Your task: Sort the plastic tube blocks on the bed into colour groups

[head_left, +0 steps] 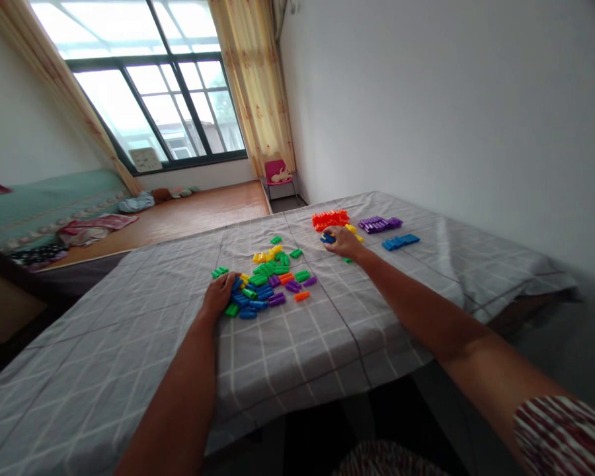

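Observation:
My left hand [220, 294] rests at the left edge of a mixed pile, its fingers against blue pieces [250, 301]; whether it grips one is unclear. Around them lie green pieces [268, 268], yellow pieces [266, 255], purple pieces [277, 299] and orange pieces [302, 296]. My right hand [343, 242] is closed round blue pieces [328, 237], just in front of a red-orange group [330, 219]. Some yellow pieces [352, 230] show behind that hand. To its right sit a purple group [379, 225] and a row of blue pieces [400, 242].
A grey checked cloth [297, 363] covers the table. Beyond it are a wooden platform [213, 208], a pink chair [276, 173] with a soft toy, a window and yellow curtains [250, 79]. A white wall [426, 112] runs along the right.

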The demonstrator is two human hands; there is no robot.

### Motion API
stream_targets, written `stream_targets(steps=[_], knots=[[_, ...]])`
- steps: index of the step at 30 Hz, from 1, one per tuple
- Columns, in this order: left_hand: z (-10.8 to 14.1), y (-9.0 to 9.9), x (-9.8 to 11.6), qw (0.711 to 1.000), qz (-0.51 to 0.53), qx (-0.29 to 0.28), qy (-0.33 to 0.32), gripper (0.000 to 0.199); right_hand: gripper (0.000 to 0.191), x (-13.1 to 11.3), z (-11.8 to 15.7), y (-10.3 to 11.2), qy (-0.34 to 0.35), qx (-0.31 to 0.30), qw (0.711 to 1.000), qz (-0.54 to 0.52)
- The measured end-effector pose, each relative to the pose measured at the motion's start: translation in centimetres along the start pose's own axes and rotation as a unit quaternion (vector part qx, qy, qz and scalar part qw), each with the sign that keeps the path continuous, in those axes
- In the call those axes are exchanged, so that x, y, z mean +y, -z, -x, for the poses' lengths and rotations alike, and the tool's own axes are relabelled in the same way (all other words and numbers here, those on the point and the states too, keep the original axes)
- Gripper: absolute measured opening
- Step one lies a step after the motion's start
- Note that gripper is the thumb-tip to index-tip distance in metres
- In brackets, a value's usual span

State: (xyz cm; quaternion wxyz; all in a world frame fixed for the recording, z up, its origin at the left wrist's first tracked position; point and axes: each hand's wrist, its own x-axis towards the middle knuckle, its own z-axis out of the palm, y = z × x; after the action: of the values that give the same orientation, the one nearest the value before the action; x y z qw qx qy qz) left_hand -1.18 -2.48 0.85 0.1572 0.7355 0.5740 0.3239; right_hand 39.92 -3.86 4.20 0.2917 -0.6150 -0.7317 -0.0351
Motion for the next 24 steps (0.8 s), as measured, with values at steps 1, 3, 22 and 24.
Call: stream_targets(steps=[1,3,22,24], knots=[[0.0,0.0,0.0,1.0,0.0,0.001,0.001,0.054,0.036,1.7,0.1,1.2,-0.018,0.037,0.999,0.0],[-0.2,0.0,-0.1,1.0,-0.003,0.002,0.002,0.055,0.033,5.7,1.1,3.5,-0.068,0.088,0.994,0.008],[-0.4,0.1,-0.2,1.0,-0.013,-0.002,0.004,0.056,0.038,14.2,8.4,4.5,-0.253,0.061,0.953,0.154],[-0.4,0.0,-0.3,1.0,-0.013,-0.003,0.002,0.057,0.039,13.9,8.6,4.7,-0.251,0.057,0.951,0.173]])
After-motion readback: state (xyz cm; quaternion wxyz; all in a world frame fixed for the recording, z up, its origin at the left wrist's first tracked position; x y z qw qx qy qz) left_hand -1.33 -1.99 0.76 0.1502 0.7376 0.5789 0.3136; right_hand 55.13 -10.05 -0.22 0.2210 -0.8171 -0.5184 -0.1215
